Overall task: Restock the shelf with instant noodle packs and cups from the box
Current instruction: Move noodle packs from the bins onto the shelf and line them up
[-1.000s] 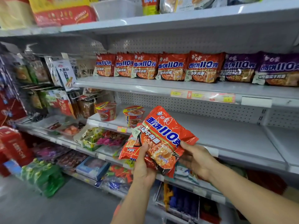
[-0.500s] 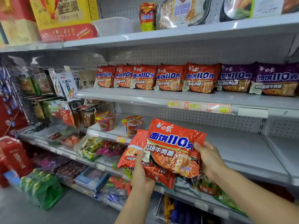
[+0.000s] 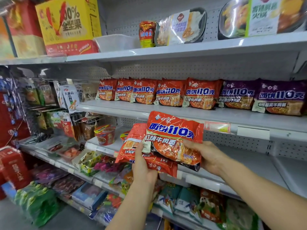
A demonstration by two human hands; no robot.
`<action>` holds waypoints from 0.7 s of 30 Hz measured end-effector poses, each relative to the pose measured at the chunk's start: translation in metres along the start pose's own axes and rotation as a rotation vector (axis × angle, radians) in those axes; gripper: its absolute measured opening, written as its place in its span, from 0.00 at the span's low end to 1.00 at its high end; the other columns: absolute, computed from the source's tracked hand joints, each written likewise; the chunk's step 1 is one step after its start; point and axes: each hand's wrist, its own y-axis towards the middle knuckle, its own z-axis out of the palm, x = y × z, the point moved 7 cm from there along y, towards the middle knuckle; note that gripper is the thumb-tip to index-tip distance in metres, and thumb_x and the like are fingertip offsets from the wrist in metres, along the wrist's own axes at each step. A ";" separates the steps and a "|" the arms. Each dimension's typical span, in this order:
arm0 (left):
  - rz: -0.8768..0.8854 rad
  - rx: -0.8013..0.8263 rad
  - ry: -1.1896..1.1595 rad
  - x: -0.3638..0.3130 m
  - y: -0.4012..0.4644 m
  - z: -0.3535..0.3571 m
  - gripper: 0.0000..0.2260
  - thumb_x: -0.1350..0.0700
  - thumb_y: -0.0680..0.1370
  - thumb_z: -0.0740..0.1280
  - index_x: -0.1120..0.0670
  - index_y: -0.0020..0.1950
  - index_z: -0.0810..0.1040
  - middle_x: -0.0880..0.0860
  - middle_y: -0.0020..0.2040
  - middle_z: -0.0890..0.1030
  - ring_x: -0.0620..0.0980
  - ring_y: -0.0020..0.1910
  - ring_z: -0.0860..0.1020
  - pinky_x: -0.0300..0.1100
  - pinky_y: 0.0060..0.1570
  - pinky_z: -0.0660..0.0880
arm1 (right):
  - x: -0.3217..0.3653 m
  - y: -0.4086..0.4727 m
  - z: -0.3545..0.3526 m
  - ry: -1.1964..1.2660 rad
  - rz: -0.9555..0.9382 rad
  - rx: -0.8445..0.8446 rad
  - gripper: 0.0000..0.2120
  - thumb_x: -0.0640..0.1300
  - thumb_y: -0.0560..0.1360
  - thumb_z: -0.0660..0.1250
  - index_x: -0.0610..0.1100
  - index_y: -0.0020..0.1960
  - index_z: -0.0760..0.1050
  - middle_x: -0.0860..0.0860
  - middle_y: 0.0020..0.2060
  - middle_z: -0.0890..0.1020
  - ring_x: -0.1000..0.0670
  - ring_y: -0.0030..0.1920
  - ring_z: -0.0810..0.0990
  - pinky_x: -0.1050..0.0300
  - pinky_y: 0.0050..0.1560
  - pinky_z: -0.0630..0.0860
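I hold a small stack of red instant noodle packs in front of the shelves. The front red pack faces me upright; my right hand grips its right edge. My left hand grips the lower left of the stack, thumb on the front pack, with a second red pack behind it. On the middle shelf stands a row of several red packs and two purple packs. Two noodle cups stand on the shelf below, left of my hands. The box is out of view.
The top shelf carries a yellow carton, a white tub, a red jar and bowl meals. Snack bags hang on hooks at the left. Lower shelves hold mixed snack packs. Green packages lie on the floor at lower left.
Both hands have lifted the packs higher, up to the front edge of the middle shelf. The front pack has turned from tilted to upright, and my view has moved closer.
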 end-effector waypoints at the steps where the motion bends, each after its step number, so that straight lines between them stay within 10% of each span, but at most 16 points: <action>1: 0.008 0.013 0.002 0.000 -0.001 0.004 0.27 0.49 0.71 0.75 0.54 0.68 0.74 0.61 0.57 0.83 0.64 0.57 0.81 0.67 0.60 0.73 | 0.006 0.001 -0.002 -0.005 -0.014 0.003 0.25 0.41 0.62 0.76 0.38 0.58 0.78 0.43 0.47 0.86 0.44 0.44 0.86 0.53 0.39 0.81; 21: 0.094 0.072 0.083 -0.041 0.077 0.074 0.29 0.43 0.71 0.75 0.52 0.68 0.74 0.58 0.57 0.83 0.63 0.54 0.82 0.67 0.56 0.75 | 0.125 0.081 -0.075 -0.041 -0.326 -0.255 0.15 0.36 0.68 0.75 0.44 0.53 0.78 0.46 0.48 0.85 0.46 0.47 0.84 0.48 0.48 0.79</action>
